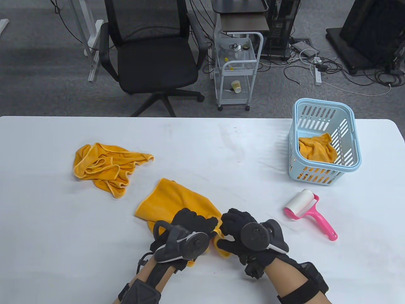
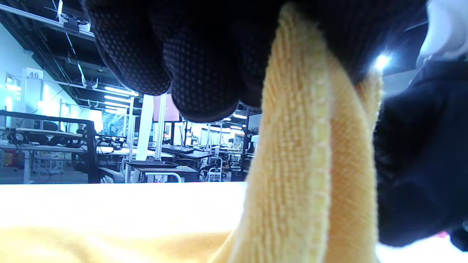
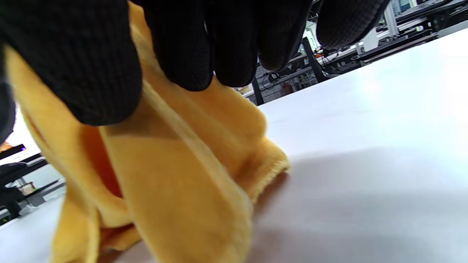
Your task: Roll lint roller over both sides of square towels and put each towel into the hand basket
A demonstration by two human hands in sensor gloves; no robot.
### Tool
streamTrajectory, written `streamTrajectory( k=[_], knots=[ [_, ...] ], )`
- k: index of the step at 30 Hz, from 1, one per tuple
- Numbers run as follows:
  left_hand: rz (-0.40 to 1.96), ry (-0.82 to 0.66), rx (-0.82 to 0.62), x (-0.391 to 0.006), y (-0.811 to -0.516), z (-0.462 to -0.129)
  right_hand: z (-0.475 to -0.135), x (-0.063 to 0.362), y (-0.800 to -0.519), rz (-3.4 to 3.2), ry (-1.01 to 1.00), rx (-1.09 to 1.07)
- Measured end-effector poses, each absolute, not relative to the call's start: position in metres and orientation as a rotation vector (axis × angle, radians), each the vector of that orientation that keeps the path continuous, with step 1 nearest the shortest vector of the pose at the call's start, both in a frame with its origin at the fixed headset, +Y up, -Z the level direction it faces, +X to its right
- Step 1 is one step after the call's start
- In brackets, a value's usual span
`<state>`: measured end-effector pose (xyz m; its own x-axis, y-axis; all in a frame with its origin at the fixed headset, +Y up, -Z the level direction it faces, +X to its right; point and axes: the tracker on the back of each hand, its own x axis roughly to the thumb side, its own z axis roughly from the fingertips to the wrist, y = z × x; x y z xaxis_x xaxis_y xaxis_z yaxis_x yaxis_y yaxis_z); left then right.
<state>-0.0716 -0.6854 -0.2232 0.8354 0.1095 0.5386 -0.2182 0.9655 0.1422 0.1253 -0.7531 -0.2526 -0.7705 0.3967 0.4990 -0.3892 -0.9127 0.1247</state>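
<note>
While both of my hands have the near edge of the towel (image 1: 177, 199) bunched between them, the job as I judge it is to spread this cloth flat before any rolling starts, so I should draw my hands apart along the table's near edge and let the fabric settle without folds (a wrinkle would hide lint from the roller). My left hand (image 1: 190, 223) has its fingers curled over the cloth's hem, palm down, wrist low over the table (image 1: 202, 142); the left wrist view shows a ridge of towel pinched up under the glove. My right hand (image 1: 239, 226) pinches the same hem just beside it, thumb and fingers closed on a fold, knuckles turned toward the left hand. Farther out, toward the right edge, the lint roller (image 1: 305, 207) lies untouched, handle pointing to the near right corner. Toward the left edge sits a second crumpled towel (image 1: 104, 167), still to do. Near the far right corner stands the hand basket (image 1: 326, 110), with one towel in the basket (image 1: 316, 148) already.
</note>
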Motion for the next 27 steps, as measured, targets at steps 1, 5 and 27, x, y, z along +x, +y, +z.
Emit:
streamTrajectory(
  k=[1, 5, 27],
  knots=[
    [0.183, -0.556, 0.205, -0.072, -0.685, -0.223, -0.254, 0.125, -0.755, 2.621, 0.031, 0.736],
    [0.196, -0.541, 0.231, -0.075, -0.681, -0.223, -0.257, 0.124, -0.764, 2.609, 0.133, 0.740],
    [-0.313, -0.216, 0.374, -0.136, -0.631, -0.233, -0.247, 0.226, -0.594, 2.758, -0.502, 0.544]
  ],
)
